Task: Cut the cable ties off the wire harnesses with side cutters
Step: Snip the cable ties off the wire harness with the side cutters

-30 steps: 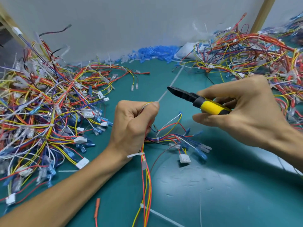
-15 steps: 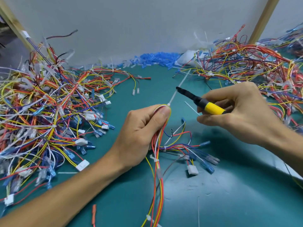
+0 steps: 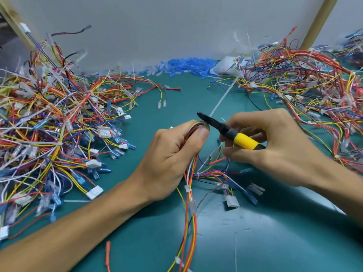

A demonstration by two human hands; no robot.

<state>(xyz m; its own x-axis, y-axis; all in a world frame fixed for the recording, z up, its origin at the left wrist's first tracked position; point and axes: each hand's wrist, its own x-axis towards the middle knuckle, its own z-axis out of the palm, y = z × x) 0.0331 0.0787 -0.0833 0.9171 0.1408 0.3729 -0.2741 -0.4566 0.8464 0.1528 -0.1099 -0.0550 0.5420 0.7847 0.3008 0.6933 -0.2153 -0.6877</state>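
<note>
L hand (image 3: 172,154) is curled tight round a wire harness (image 3: 191,195). The thumb is pressed flat on top & the other fingers wrap under, so the red, yellow & white wires bend in a loop over the top of the fist. The rest of the harness hangs down from the fist onto the green mat (image 3: 275,242), w/ a small white cable tie (image 3: 187,188) round it just below the hand.

R hand (image 3: 279,146) holds the side cutters (image 3: 231,134) by the yellow & black handle. The thumb is under & the fingers curl over the top. The black tip points left & sits right at the wire loop, touching it or nearly so. The tip is a bit blurry, so can't tell if the blades are open or closed.

A long white tie tail (image 3: 222,99) sticks up & away from the loop, just behind the cutter tip.

A big messy left wire pile (image 3: 49,124) is beside the L arm, & a right wire pile (image 3: 304,85) is behind the R hand. Little blue bits (image 3: 186,64) lie by the back wall. A white plug (image 3: 232,201) sits on the mat below the R hand.
</note>
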